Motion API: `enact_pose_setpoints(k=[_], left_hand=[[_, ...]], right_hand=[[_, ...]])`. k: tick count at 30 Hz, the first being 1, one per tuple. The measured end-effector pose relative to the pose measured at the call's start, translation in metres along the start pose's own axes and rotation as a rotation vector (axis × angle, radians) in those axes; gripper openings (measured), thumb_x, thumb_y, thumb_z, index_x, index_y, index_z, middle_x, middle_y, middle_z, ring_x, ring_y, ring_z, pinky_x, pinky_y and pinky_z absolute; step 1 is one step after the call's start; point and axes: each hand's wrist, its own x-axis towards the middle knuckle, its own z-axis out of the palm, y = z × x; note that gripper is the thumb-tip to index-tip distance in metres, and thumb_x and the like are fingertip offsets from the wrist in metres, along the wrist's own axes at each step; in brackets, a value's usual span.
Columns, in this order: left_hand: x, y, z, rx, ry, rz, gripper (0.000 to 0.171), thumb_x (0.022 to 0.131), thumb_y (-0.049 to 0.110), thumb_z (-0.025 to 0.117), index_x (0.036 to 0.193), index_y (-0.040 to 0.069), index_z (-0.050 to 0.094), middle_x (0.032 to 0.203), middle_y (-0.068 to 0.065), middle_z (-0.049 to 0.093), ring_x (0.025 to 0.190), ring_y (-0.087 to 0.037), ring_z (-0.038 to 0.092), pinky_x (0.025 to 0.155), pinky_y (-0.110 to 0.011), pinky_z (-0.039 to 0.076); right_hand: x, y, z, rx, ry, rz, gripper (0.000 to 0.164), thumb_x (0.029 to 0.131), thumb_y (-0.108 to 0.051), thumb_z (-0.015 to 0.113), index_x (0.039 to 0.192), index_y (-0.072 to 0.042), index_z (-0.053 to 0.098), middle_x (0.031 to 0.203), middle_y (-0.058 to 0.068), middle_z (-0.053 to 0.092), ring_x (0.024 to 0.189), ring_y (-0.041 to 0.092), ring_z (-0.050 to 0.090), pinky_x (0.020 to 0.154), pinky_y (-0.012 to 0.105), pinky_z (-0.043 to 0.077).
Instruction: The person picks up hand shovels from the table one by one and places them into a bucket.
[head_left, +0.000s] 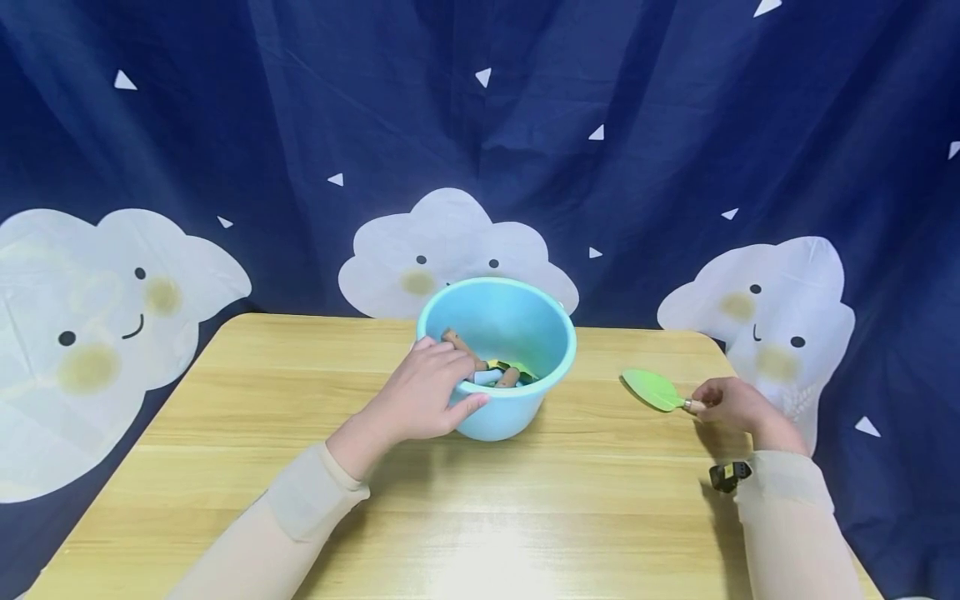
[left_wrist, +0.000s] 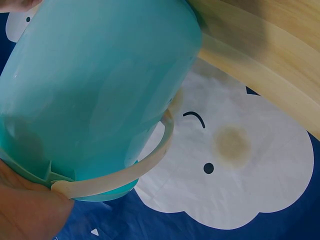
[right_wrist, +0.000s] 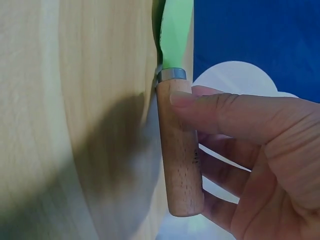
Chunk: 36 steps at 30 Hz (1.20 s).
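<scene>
A light-blue plastic bucket (head_left: pixel 501 414) stands on the table, left of centre. My left hand (head_left: pixel 429 390) grips its near-left rim, fingers over the edge and thumb outside. Wooden and pale-blue tool handles (head_left: pixel 508 378) stick up inside, beside some green and yellow pieces partly hidden by the hand and rim. To the right, my right hand (head_left: pixel 738 407) holds a small trowel with a green blade (head_left: pixel 652 389) by its wooden handle (right_wrist: pixel 179 150). In the right wrist view the thumb presses along that handle near the metal collar, and the other fingers lie behind it.
The wooden table (head_left: pixel 480 517) has its far edge close behind the bucket. A dark blue curtain (head_left: pixel 525 100) with white clouds hangs beyond it. In the left wrist view the bucket's whitish carrying handle (left_wrist: pixel 120 175) hangs against its side.
</scene>
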Motion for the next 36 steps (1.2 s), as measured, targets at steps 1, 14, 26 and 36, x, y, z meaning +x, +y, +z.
enact_pose_setpoints(k=[1,14,26,36], left_hand=[[0.0,0.0,0.0,-0.002,0.0,-0.001,0.04,0.095,0.05,0.057,0.108,0.014,0.068,0.102,0.003,0.071,0.099,-0.017,0.06,0.084,-0.038,0.038],[0.0,-0.001,0.001,0.013,0.005,0.003,0.039,0.094,0.049,0.057,0.109,0.015,0.068,0.103,0.005,0.07,0.1,-0.016,0.06,0.084,-0.037,0.039],[-0.001,0.001,0.0,0.004,0.002,0.0,0.038,0.095,0.05,0.057,0.106,0.015,0.068,0.101,0.004,0.07,0.098,-0.016,0.06,0.082,-0.037,0.038],[-0.001,0.0,0.001,0.007,-0.003,0.001,0.039,0.095,0.05,0.056,0.107,0.015,0.068,0.102,0.003,0.07,0.099,-0.016,0.06,0.083,-0.037,0.038]], right_hand=[[0.0,0.0,0.0,0.0,0.003,0.001,0.021,0.078,-0.005,0.08,0.096,0.001,0.071,0.088,0.009,0.069,0.08,0.017,0.057,0.076,0.037,0.046],[-0.013,-0.003,0.007,0.179,-0.039,0.134,0.031,0.079,0.007,0.068,0.109,0.006,0.064,0.096,0.014,0.066,0.078,0.022,0.058,0.069,0.034,0.047],[-0.016,-0.003,0.008,0.206,-0.072,0.152,0.031,0.078,0.01,0.063,0.109,0.004,0.064,0.091,0.012,0.065,0.072,0.021,0.058,0.062,0.033,0.048],[-0.013,-0.015,-0.008,-0.051,0.054,-0.02,0.023,0.076,0.002,0.077,0.097,0.004,0.068,0.09,0.018,0.066,0.082,0.032,0.062,0.074,0.046,0.05]])
